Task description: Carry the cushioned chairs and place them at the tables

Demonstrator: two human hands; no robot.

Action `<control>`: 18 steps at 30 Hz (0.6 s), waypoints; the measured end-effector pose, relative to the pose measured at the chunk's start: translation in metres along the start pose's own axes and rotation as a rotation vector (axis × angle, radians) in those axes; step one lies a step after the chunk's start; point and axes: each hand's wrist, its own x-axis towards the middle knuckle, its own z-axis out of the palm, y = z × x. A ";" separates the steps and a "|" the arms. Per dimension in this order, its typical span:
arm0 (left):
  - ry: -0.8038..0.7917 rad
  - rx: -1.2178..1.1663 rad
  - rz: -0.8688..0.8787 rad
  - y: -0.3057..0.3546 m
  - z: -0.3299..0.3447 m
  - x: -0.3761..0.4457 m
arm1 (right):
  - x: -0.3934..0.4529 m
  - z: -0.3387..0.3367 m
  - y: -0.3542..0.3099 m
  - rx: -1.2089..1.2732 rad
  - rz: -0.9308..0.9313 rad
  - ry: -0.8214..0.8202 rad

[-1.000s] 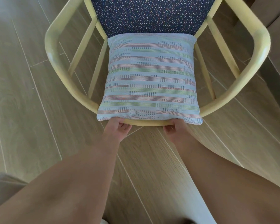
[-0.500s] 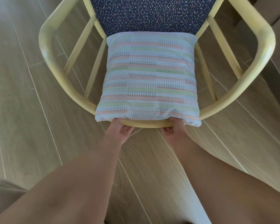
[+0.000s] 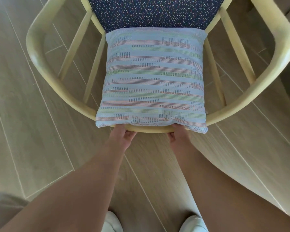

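Here, a person's left hand (image 3: pixel 122 136) and right hand (image 3: pixel 178 137) each curl around the curved back rail of a pale wooden chair (image 3: pixel 40 64), just under a striped cushion (image 3: pixel 152 81) propped on its speckled navy seat (image 3: pixel 154 12), above the plank floor (image 3: pixel 23 131).

The chair (image 3: pixel 45 76) is cut off at the top edge, legs hidden. The pillow (image 3: pixel 154 81) covers both hands' upper fingers.

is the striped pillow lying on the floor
No, the striped pillow leans against the curved wooden backrest of the chair, which both the left hand and right hand grip.
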 end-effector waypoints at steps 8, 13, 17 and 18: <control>0.082 0.068 -0.031 0.005 -0.003 -0.065 | -0.061 -0.024 -0.006 -0.100 -0.063 -0.027; 0.107 0.096 -0.049 0.012 -0.007 -0.122 | -0.119 -0.040 -0.011 -0.126 -0.057 0.028; 0.109 0.144 -0.081 0.024 -0.017 -0.176 | -0.168 -0.055 -0.010 -0.149 -0.036 0.024; 0.110 0.150 -0.084 0.027 -0.018 -0.189 | -0.179 -0.058 -0.011 -0.157 -0.029 0.028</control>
